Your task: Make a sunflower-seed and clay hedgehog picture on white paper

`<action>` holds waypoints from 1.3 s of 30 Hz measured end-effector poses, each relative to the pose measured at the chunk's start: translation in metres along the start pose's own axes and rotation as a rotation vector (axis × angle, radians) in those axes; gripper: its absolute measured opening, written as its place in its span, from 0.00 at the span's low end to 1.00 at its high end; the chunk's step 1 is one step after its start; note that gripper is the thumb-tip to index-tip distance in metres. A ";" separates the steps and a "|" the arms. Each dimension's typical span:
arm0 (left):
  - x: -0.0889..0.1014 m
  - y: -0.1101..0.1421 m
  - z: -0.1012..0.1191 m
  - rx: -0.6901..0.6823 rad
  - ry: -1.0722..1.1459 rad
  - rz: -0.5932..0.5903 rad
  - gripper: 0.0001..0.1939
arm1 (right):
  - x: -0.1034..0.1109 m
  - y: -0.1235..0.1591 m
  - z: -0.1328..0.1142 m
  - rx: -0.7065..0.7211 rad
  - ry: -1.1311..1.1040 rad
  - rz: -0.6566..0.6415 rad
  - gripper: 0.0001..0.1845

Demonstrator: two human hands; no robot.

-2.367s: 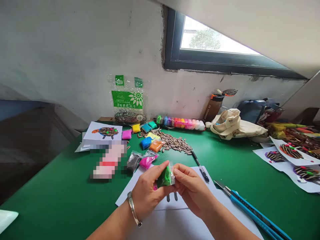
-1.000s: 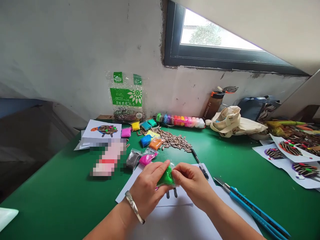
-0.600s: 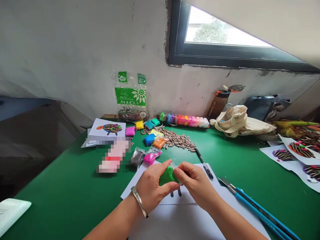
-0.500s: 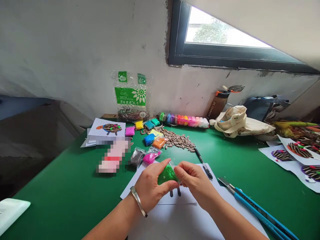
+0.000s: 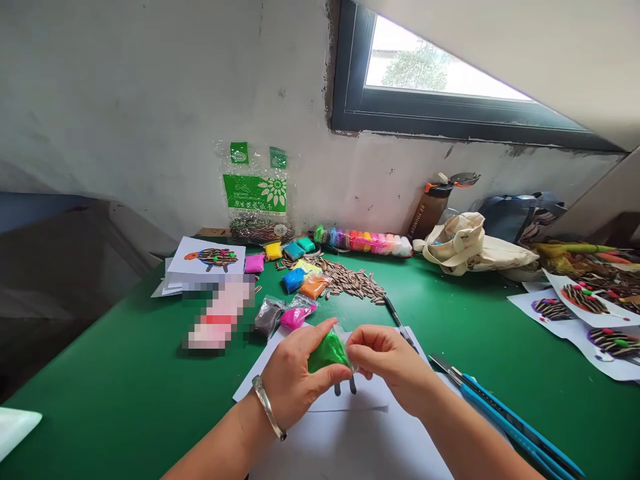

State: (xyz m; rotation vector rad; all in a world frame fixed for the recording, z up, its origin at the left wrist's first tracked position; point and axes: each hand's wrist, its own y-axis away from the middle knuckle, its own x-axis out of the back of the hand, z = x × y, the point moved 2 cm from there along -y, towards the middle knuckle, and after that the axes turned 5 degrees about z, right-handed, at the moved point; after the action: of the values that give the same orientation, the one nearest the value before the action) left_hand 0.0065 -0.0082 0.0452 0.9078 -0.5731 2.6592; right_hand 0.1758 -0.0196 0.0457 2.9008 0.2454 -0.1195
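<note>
A small clear bag of green modelling clay [image 5: 328,353] is between my two hands, above the paper. My left hand [image 5: 296,367], with a silver bracelet at the wrist, wraps its thumb and fingers around the clay end. With thumb and forefinger, my right hand [image 5: 385,357] pinches the bag's clear plastic edge. Below them lies a white sheet [image 5: 360,400] with two short dark clay strips showing; my hands cover the rest of its picture. Bags of magenta clay [image 5: 297,315] and grey clay [image 5: 269,316] sit just beyond my left hand.
A sunflower seed pile [image 5: 353,279] lies near several clay bags. At right are a blue utility knife [image 5: 515,417], its blade exposed, a pen [image 5: 397,317] and seed-decorated pictures [image 5: 553,309]. A seed bag [image 5: 257,200], brown bottle [image 5: 431,207] and cloth bag [image 5: 465,247] stand along the wall.
My right hand has drawn slightly away from my left, and more of the bag's clear plastic edge shows between them. The whole view has shifted a little.
</note>
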 end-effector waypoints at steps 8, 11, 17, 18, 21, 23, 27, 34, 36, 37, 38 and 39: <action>0.000 0.000 0.002 0.029 0.085 -0.075 0.33 | -0.004 0.004 -0.001 -0.023 0.030 -0.083 0.13; 0.002 -0.001 0.006 0.081 0.128 -0.104 0.33 | -0.005 0.004 0.001 -0.023 -0.037 -0.148 0.16; 0.004 -0.004 0.014 0.202 0.221 -0.119 0.24 | -0.004 0.003 0.002 -0.044 -0.207 -0.174 0.16; 0.003 -0.004 0.015 0.215 0.252 -0.120 0.23 | -0.004 0.004 0.002 -0.061 -0.232 -0.175 0.15; 0.001 -0.004 0.016 0.237 0.336 -0.112 0.21 | -0.005 0.004 0.003 -0.093 -0.280 -0.177 0.13; -0.001 -0.003 0.016 0.236 0.385 -0.103 0.20 | -0.005 0.004 0.005 -0.101 -0.298 -0.175 0.12; -0.001 -0.001 0.018 0.256 0.511 -0.092 0.21 | -0.006 0.003 0.009 -0.113 -0.384 -0.204 0.10; 0.000 0.000 0.013 0.349 0.792 -0.143 0.23 | -0.009 0.004 0.012 -0.105 -0.510 -0.307 0.11; -0.001 0.000 0.009 0.347 0.831 -0.142 0.22 | -0.009 0.004 0.013 -0.101 -0.507 -0.309 0.11; -0.001 0.001 0.008 0.348 0.838 -0.144 0.22 | -0.009 0.003 0.014 -0.099 -0.505 -0.305 0.10; -0.002 0.001 0.007 0.350 0.842 -0.145 0.22 | -0.009 0.003 0.014 -0.098 -0.502 -0.301 0.10; -0.002 0.001 0.006 0.354 0.845 -0.145 0.23 | -0.009 0.003 0.013 -0.096 -0.497 -0.297 0.09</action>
State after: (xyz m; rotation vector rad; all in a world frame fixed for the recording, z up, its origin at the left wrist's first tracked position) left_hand 0.0112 -0.0118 0.0477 -0.1573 0.1593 2.7017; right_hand 0.1669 -0.0269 0.0342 2.6120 0.5660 -0.8349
